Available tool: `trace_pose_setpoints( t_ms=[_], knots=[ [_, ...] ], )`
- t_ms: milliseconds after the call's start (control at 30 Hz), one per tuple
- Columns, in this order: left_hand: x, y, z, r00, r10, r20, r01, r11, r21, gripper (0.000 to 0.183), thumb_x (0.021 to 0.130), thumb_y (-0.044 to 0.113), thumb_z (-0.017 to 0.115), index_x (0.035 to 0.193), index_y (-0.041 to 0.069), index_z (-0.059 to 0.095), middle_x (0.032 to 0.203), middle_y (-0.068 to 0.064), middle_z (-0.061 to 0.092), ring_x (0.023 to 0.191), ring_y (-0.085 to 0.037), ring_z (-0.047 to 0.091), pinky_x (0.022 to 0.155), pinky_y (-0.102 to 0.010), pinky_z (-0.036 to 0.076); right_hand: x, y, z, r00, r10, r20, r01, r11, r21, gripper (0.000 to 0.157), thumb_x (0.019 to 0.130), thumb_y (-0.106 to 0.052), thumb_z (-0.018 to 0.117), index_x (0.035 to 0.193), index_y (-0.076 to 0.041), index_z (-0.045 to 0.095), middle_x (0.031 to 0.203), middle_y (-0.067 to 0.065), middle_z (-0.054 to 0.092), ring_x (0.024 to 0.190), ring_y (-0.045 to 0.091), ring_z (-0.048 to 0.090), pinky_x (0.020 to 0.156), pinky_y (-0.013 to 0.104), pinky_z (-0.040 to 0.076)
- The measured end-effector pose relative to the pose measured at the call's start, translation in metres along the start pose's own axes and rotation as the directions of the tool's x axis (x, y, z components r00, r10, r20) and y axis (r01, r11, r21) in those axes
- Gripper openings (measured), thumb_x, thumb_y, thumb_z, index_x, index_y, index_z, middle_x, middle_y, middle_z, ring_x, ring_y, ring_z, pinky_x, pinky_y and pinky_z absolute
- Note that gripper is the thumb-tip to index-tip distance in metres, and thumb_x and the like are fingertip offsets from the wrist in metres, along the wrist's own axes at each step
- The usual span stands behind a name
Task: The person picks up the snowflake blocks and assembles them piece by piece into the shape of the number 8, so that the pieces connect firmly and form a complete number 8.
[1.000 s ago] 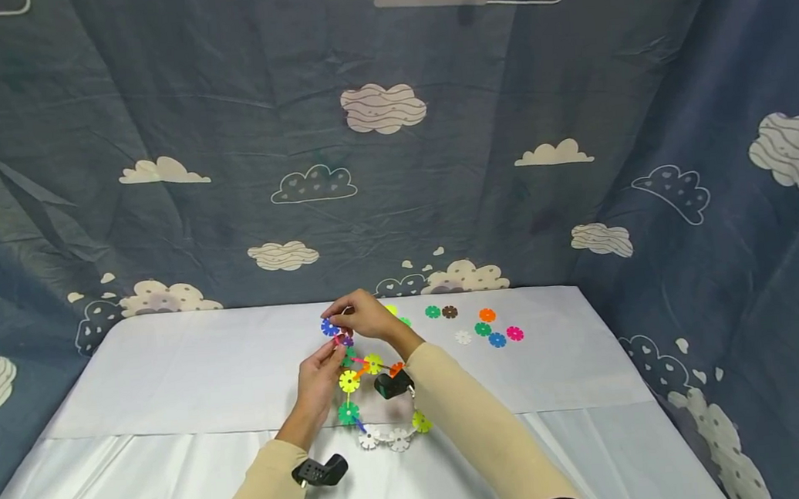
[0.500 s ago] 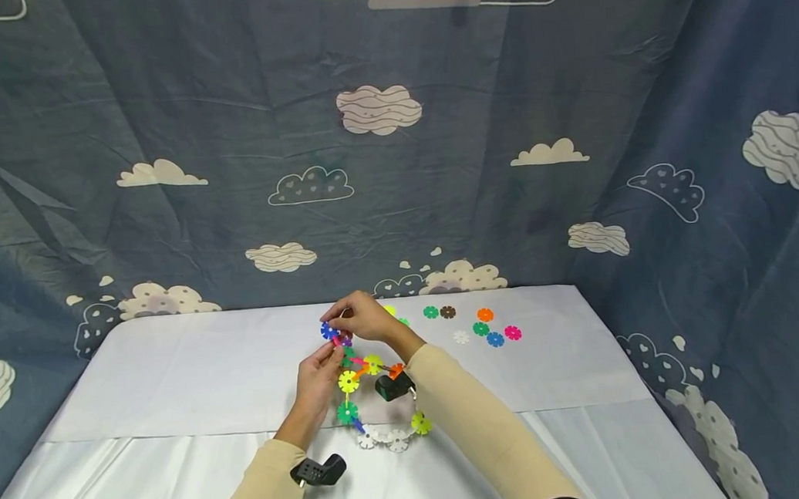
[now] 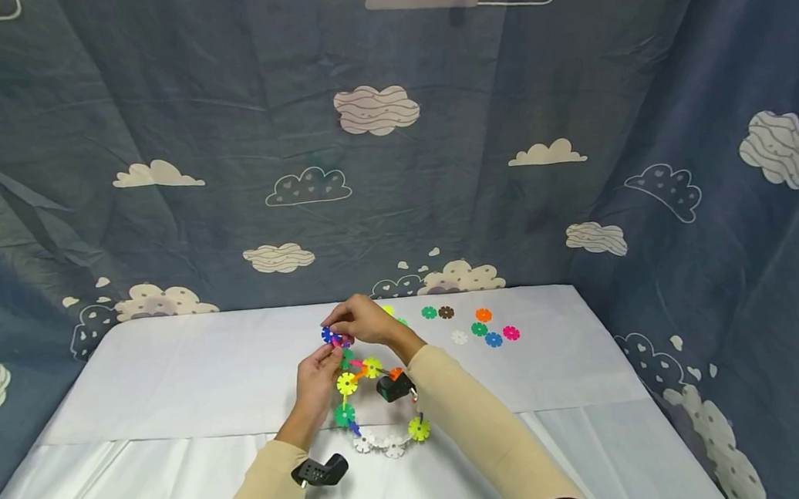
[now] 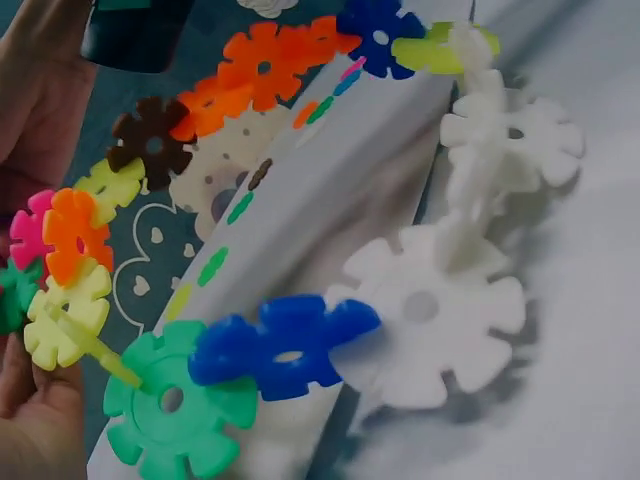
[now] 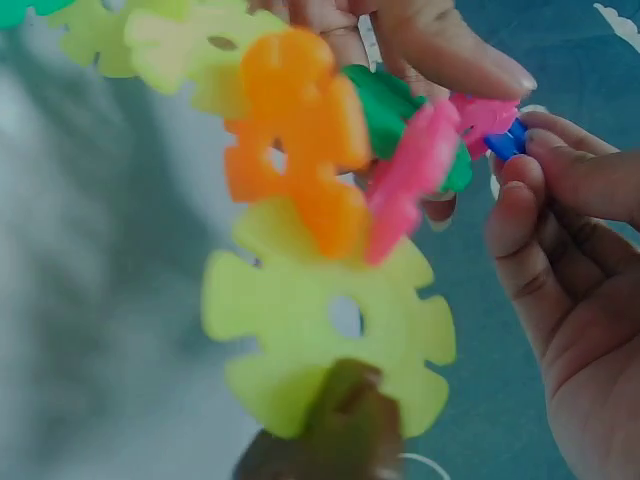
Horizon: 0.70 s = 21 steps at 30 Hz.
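Notched plastic snowflake discs are joined edge to edge into a loop that hangs below my hands. White discs (image 4: 430, 310) form its bottom, with a blue disc (image 4: 285, 345), green disc (image 4: 180, 400) and yellow disc (image 3: 347, 383) up one side; orange discs (image 4: 262, 66) and a brown disc (image 4: 152, 145) are on another stretch. My left hand (image 3: 317, 383) holds the upper end by a pink disc (image 5: 485, 115) and its neighbours. Just above, my right hand (image 3: 370, 319) pinches a dark blue disc (image 5: 507, 140) against the pink one. Fingers hide how far they interlock.
Loose discs lie on the white table (image 3: 192, 372) at the back right: green (image 3: 429, 312), brown (image 3: 446, 313), orange (image 3: 484, 315), white (image 3: 459, 338), blue (image 3: 493, 339) and pink (image 3: 511, 333) among them. A yellow disc (image 3: 388, 310) is partly behind the right hand. A cloud-patterned curtain (image 3: 224, 122) hangs behind.
The dark blue disc and my right hand have come down slightly toward the left hand. The loop's lower part has shifted a little to the left. Both hands keep their grip.
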<state>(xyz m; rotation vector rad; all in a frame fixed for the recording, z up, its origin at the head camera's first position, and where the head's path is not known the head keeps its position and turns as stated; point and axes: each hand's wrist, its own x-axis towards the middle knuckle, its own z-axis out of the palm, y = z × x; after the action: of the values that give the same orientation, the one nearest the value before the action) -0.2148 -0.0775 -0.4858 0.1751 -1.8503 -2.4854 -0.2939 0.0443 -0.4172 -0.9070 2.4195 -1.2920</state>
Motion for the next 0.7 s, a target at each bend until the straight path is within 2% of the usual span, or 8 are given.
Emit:
trace_pose_setpoints(
  t_ms=[100,200,300,367,467,600,700],
  knots=[
    [-0.001,-0.001,0.001,0.999,-0.030,-0.031,0.029,0.999,-0.031,0.042,0.100,0.011,0.053,0.129,-0.018,0.045,0.117,-0.022,0.065,0.084,0.001,0.062,0.076,-0.015,0.052,0.002,0.003,0.004,1.000,0.008,0.003,-0.008,1.000,-0.006,0.019,0.093,0.003,0.058,0.107,0.003,0.071,0.087,0.010,0.069,0.056,0.015,0.054,0.053,0.025,0.050],
    [-0.004,-0.003,0.003,0.998,-0.045,-0.051,0.039,0.993,-0.111,0.042,0.100,0.011,0.052,0.128,-0.019,0.044,0.106,-0.010,0.069,0.084,0.000,0.062,0.079,-0.015,0.052,0.003,0.005,0.009,1.000,0.019,0.007,-0.019,1.000,-0.016,0.020,0.093,0.002,0.059,0.109,0.003,0.071,0.086,0.010,0.069,0.057,0.014,0.054,0.051,0.018,0.045],
    [-0.004,-0.007,0.006,0.997,-0.054,-0.061,0.040,0.977,-0.209,0.042,0.100,0.010,0.051,0.128,-0.020,0.042,0.098,-0.003,0.068,0.084,-0.001,0.061,0.079,-0.016,0.052,0.005,0.007,0.014,1.000,0.028,-0.007,-0.028,1.000,-0.012,0.019,0.091,0.003,0.061,0.108,0.005,0.070,0.083,0.011,0.069,0.058,0.011,0.054,0.053,0.018,0.047],
    [-0.004,-0.009,0.006,0.996,-0.058,-0.064,0.041,0.971,-0.236,0.041,0.100,0.010,0.051,0.127,-0.020,0.042,0.094,0.000,0.068,0.082,-0.002,0.061,0.077,-0.016,0.052,0.006,0.008,0.016,0.999,0.039,-0.033,-0.039,0.999,-0.009,0.016,0.090,0.003,0.064,0.104,0.005,0.070,0.081,0.010,0.068,0.058,0.008,0.054,0.055,0.019,0.050],
    [-0.004,-0.011,0.001,0.996,-0.075,-0.046,0.065,0.979,-0.194,0.040,0.099,0.010,0.053,0.125,-0.020,0.044,0.089,0.001,0.067,0.078,-0.003,0.061,0.073,-0.017,0.053,0.006,0.011,0.022,0.996,0.064,-0.061,-0.064,0.998,0.004,0.010,0.088,0.002,0.066,0.097,0.005,0.070,0.078,0.010,0.068,0.058,0.007,0.056,0.057,0.022,0.053],
    [-0.002,-0.013,-0.016,0.994,-0.108,-0.002,0.108,0.993,-0.041,0.038,0.099,0.008,0.053,0.123,-0.020,0.045,0.090,-0.004,0.067,0.079,-0.006,0.063,0.076,-0.021,0.056,0.004,0.020,0.030,0.991,0.112,-0.079,-0.110,0.994,0.030,0.006,0.087,0.000,0.068,0.092,0.003,0.071,0.075,0.007,0.068,0.059,0.006,0.056,0.056,0.019,0.051],
    [0.002,-0.014,-0.030,0.993,-0.116,-0.020,0.117,0.993,0.031,0.034,0.099,0.007,0.052,0.120,-0.020,0.047,0.089,-0.007,0.066,0.079,-0.009,0.065,0.077,-0.024,0.057,0.002,0.027,0.036,0.987,0.138,-0.083,-0.134,0.990,0.052,0.006,0.087,-0.001,0.068,0.091,0.003,0.072,0.074,0.005,0.067,0.060,0.006,0.055,0.055,0.018,0.050]
  ],
)
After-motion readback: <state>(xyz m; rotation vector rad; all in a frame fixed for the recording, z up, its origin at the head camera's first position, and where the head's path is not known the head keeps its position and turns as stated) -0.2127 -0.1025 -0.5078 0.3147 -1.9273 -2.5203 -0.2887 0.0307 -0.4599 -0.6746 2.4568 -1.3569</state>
